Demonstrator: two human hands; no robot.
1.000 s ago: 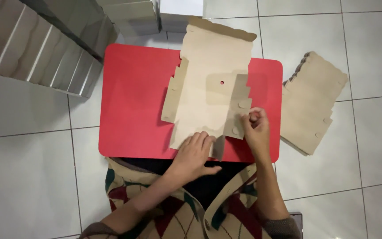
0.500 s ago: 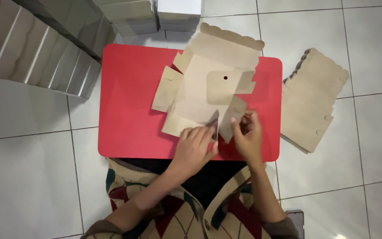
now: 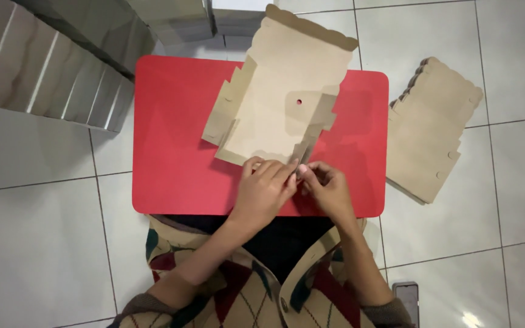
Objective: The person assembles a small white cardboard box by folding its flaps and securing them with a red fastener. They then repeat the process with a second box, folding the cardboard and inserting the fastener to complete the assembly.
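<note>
Far left of your view, a row of folded cardboard boxes (image 3: 50,67) leans on the grey tiled floor (image 3: 31,243), well apart from your work. Next comes the small red table (image 3: 171,158), and on it lies your flat cardboard box blank (image 3: 274,103): plain brown card, die-cut, its far edge scalloped and poking past the table's far rim. Side flaps stick out on the left edge, stepped tabs run down the right edge, and a small round hole sits near the middle of the panel. The sheet lies slightly tilted, its near edge right at your fingers.

Your left hand (image 3: 264,189) rests palm down on the table, fingers curled onto the blank's near right corner, pressing it rather than wrapping it. Just beside it, touching fingertip to fingertip, your right hand (image 3: 329,189) pinches a narrow tab at that same corner between thumb and fingers. Both sleeves show an argyle knit pattern.

Further right, off the table, a stack of flat box blanks (image 3: 429,130) lies on the tiles, same brown card, same scalloped edge. Down at the bottom right, a dark phone (image 3: 407,297) lies on the floor.
</note>
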